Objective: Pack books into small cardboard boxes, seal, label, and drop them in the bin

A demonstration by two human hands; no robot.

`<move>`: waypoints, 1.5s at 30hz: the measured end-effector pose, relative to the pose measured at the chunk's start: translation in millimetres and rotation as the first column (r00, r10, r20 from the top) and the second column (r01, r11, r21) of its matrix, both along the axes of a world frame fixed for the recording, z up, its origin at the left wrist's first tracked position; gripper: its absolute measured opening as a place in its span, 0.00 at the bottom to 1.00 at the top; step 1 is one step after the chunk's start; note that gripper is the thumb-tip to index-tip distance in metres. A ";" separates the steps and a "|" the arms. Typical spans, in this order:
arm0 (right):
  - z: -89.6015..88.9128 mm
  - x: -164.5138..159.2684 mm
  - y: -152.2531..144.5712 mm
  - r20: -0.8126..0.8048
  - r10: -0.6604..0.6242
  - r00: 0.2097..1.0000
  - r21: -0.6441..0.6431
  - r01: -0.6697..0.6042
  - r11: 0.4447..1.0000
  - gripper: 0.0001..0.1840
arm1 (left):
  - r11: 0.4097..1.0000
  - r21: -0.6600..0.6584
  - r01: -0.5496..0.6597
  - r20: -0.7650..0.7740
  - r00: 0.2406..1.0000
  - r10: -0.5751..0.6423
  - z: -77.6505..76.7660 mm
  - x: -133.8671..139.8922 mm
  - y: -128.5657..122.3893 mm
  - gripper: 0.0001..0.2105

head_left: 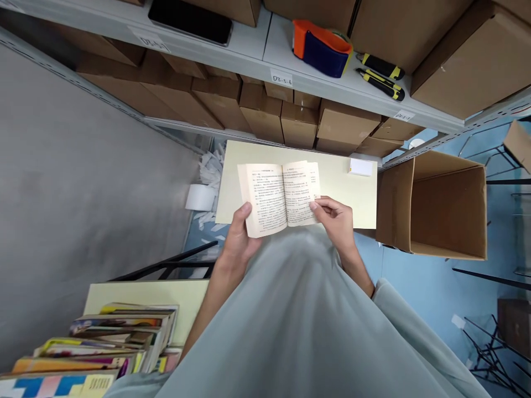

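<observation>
An open book (pixel 267 202) with printed text on both pages is held up in front of me, above a pale yellow table (pixel 344 204). My left hand (pixel 240 235) grips its lower left side, thumb on the page edge and the other fingers hidden behind the cover. At the lower right corner, my right hand (pixel 335 220) pinches the right-hand page edge between thumb and fingers. A small white box (pixel 360 167) rests near the table's far right corner.
Above the table runs a grey shelf (pixel 249 55) with cardboard boxes, a black phone (pixel 191 21), a tape dispenser (pixel 321 48) and utility knives (pixel 380 74). An open carton (pixel 448 204) stands right. Stacked books (pixel 112 342) lie lower left, beyond a white paper roll (pixel 201 197).
</observation>
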State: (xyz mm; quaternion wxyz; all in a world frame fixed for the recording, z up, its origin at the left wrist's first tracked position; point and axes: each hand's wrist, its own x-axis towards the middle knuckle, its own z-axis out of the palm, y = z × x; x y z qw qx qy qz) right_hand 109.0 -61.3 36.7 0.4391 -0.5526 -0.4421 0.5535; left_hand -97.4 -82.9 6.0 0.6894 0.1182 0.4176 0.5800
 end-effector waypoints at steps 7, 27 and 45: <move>5.0 4.4 1.0 -0.085 -0.035 0.996 -0.043 0.032 0.999 0.17 | 0.997 0.040 -0.065 0.076 0.995 0.061 17.6 -1.1 2.4 0.27; 5.4 2.8 -0.4 -0.112 0.015 0.994 -0.028 -0.018 0.999 0.20 | 0.992 0.096 -0.084 0.006 0.996 0.083 19.7 -9.6 1.3 0.32; 5.5 2.6 1.5 -0.079 0.013 0.997 -0.045 -0.017 0.999 0.22 | 0.994 0.079 -0.079 0.021 0.997 0.077 20.2 -11.6 0.4 0.29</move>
